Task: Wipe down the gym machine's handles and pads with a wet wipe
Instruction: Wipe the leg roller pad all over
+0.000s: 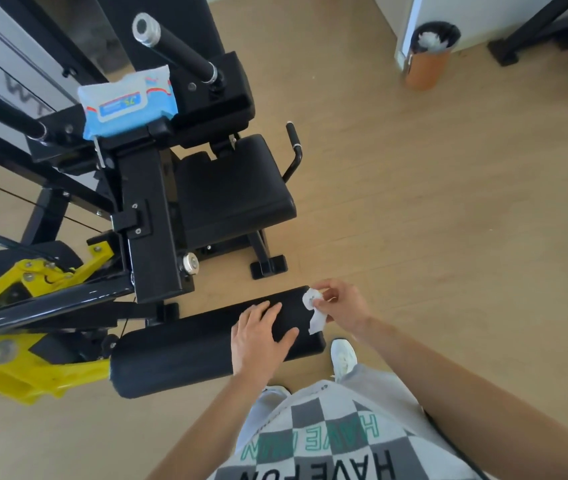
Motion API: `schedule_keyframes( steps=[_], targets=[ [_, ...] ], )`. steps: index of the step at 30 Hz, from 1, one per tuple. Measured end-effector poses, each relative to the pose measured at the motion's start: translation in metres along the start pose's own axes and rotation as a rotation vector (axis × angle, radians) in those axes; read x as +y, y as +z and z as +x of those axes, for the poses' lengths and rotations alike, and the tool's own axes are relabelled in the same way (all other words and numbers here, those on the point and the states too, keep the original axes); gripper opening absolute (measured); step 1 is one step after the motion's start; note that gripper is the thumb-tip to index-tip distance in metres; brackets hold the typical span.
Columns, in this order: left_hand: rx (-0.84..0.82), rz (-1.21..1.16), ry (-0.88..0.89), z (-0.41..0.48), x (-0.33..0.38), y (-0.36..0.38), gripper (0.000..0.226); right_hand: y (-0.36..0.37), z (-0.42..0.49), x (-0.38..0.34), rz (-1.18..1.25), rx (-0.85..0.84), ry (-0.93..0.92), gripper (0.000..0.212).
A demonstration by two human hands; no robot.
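Hands at the black roller pad (185,348) of the gym machine, low in the frame.

Left hand (261,336) lies flat on top of the pad with fingers spread, just left of the pad's right end. Right hand (339,303) pinches a crumpled white wet wipe (315,308) between thumb and fingertips, the wipe touching the pad's right end. Above, at centre frame, sits the black seat pad (234,188) with a side handle (293,147) at its right. A blue pack of wipes (126,102) rests on the machine frame in the upper left, beside a long black grip (178,51). An orange bin (429,53) stands on the wooden floor (414,202) at upper right.
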State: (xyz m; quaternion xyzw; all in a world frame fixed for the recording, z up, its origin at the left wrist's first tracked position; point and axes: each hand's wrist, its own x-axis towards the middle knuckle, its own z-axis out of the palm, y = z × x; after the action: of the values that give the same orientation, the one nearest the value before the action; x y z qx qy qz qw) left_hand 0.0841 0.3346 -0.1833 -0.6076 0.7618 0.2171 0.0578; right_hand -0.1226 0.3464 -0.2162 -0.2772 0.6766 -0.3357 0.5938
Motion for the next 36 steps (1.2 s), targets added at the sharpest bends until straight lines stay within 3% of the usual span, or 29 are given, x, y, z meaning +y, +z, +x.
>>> schedule_keyframes(
  steps=[5, 9, 13, 18, 24, 27, 29, 33, 36],
  targets=[
    [-0.134, 0.058, 0.056, 0.006, -0.003, 0.005, 0.091, -0.002, 0.005, 0.003, -0.167, 0.034, -0.014, 0.015],
    [-0.190, 0.135, 0.107, 0.023, -0.011, 0.006, 0.101, 0.003, -0.001, 0.012, -0.186, 0.045, 0.004, 0.025],
    [-0.206, 0.067, 0.105, 0.043, -0.013, 0.000, 0.091, 0.000, -0.012, 0.016, -0.146, 0.023, 0.016, 0.008],
    [-0.244, -0.105, 0.050, 0.060, -0.019, -0.007, 0.078, -0.008, -0.015, 0.019, -0.184, -0.013, 0.025, 0.006],
    [0.072, -0.193, 0.142, 0.037, -0.012, 0.002, 0.048, -0.022, -0.003, 0.024, -0.077, 0.222, 0.057, 0.013],
    [0.132, -0.184, 0.177, 0.015, -0.016, 0.011, 0.046, -0.020, 0.002, 0.020, 0.017, 0.288, 0.036, 0.032],
    [0.125, -0.121, 0.203, 0.004, -0.022, 0.017, 0.051, -0.016, 0.006, 0.018, -0.007, 0.322, 0.023, 0.033],
    [0.057, 0.019, 0.224, -0.011, -0.028, 0.027, 0.073, -0.001, 0.005, 0.018, -0.073, 0.191, 0.015, 0.028],
    [0.030, 0.069, 0.222, -0.011, -0.027, 0.029, 0.082, 0.006, -0.006, 0.020, -0.113, 0.039, -0.004, 0.036]
  ],
)
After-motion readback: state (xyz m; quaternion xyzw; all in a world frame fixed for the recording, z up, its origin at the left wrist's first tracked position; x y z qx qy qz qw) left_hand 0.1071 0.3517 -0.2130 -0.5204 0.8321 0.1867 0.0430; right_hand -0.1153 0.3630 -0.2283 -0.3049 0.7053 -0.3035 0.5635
